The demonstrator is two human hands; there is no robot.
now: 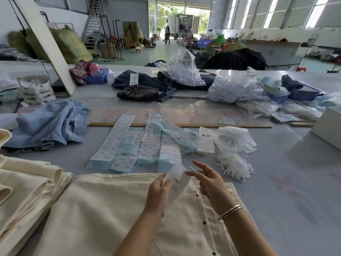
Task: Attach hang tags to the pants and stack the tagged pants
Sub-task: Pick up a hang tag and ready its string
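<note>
1. A white paper hang tag, light, thin and easily bent, is held just above cream pants lying flat on the grey surface; best taken by its edge.
2. The left hand pinches the tag's lower edge, fingers curled.
3. The right hand, palm turned inward, fingers loosely spread, touches the tag's top corner, seemingly pinching a thin white loop.
4. Folded cream pants are stacked at left.
</note>
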